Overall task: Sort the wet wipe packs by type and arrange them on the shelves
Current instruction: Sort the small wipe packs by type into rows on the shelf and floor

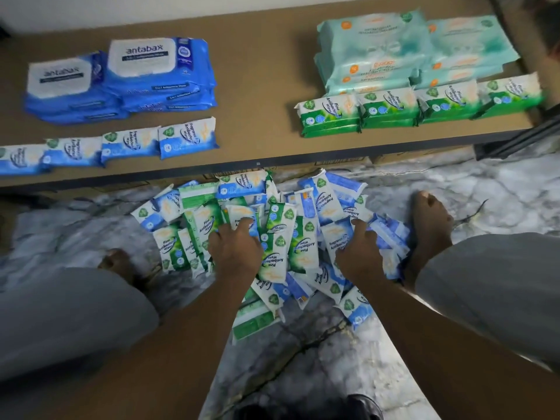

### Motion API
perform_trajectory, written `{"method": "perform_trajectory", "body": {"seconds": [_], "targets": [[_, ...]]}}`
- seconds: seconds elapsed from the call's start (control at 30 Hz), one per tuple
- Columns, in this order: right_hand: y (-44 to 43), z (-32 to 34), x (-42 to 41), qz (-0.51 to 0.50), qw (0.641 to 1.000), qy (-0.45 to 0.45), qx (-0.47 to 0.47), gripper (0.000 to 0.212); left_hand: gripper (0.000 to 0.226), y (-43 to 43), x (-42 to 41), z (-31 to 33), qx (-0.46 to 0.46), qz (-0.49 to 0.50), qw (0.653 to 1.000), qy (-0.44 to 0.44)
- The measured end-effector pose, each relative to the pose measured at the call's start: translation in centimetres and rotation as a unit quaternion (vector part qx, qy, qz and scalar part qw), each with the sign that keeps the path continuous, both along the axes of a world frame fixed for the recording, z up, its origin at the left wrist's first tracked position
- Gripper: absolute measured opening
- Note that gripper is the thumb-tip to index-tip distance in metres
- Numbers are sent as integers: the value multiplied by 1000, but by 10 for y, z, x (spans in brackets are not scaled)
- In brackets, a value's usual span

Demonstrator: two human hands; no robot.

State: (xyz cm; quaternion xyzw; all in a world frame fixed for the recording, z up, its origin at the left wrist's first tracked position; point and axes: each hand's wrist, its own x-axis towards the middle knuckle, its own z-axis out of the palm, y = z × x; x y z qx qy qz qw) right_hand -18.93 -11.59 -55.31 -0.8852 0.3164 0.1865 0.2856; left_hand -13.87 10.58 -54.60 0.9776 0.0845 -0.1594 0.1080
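left hand [235, 248] curled round a fragrance-free pack [242, 214], right hand [359, 251] gripping blue packs [391, 237], both in the mixed pile of wipe packs [303, 247] on the marble floor [485, 189], sorted stacks [157, 74] on the brown shelf [260, 86] beyond

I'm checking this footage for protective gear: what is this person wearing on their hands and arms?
Nothing shows: the left hand and right hand are bare, without gloves, rings or a watch, and both forearms are bare, with no sleeve in view.
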Motion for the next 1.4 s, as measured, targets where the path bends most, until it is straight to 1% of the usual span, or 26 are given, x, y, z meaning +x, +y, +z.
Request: {"method": "perform_trajectory", "body": {"seconds": [0.07,0.2,0.33,0.47,0.57,0.67,0.77,0.9,1.17,1.23,1.33,1.4], "targets": [[0,3,1,-13,1000,-12,9,65,42,0,1,5,-25,18,999,26],[4,18,4,-52,995,-59,68,59,38,5,1,21,-141,47,986,73],[22,50,19,-90,980,-113,138,51,36,22,4,50,-223,52,973,39],[53,89,40,-55,961,-165,213,44,30,52,13,90,-268,49,962,-2],[84,120,55,-6,948,-193,253,39,24,83,24,124,-285,36,958,-19],[117,145,71,36,933,-216,284,31,27,119,39,155,-302,43,952,-26],[148,164,89,37,927,-200,314,27,32,160,53,176,-307,70,949,-20],[188,185,112,37,921,-166,351,33,33,215,70,192,-295,84,952,-23],[265,201,153,95,910,-147,375,40,37,300,100,196,-284,142,947,-48],[282,198,165,101,911,-143,374,39,40,316,110,191,-299,172,936,-63],[307,193,185,111,913,-147,364,30,32,340,125,180,-308,215,922,-92],[322,188,200,137,918,-137,347,31,27,357,137,170,-321,233,912,-109]]}}
